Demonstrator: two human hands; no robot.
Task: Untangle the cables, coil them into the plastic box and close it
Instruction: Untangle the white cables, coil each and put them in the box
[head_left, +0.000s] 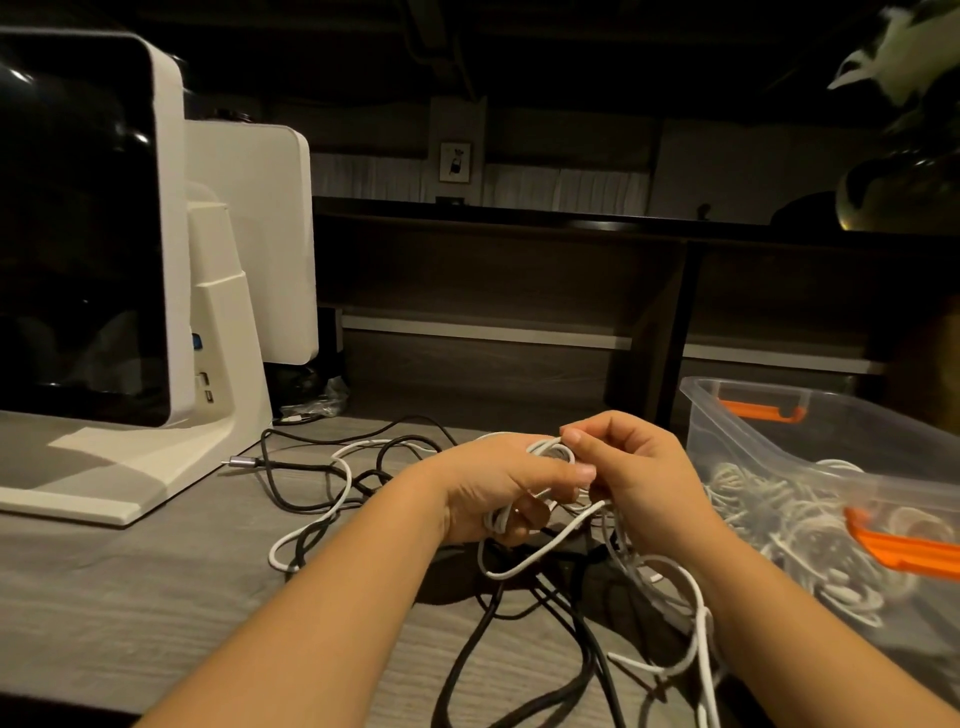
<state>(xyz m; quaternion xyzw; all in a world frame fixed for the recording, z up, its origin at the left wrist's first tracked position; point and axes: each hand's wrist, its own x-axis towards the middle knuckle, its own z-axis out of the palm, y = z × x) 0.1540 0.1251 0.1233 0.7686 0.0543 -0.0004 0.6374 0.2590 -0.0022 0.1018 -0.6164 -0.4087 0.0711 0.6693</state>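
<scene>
Both hands are at work above the counter (130, 597), winding a white cable (553, 449) into a small coil. The left hand (498, 488) has its fingers curled round the gathered loops, and the right hand (631, 467) pinches the strand at the top of the bundle. This looks like the coiling step for one cable, with the untangling only partly done: the cable's loose tail runs down into a tangle of black cables (519, 623) and more white strands lying on the counter below the hands. The clear plastic box (779, 447) with orange latches (904, 545) stands open just to the right, already holding several coiled cables; no lid is identifiable. Next, the tail likely needs drawing free of the black cables before more turns go on.
</scene>
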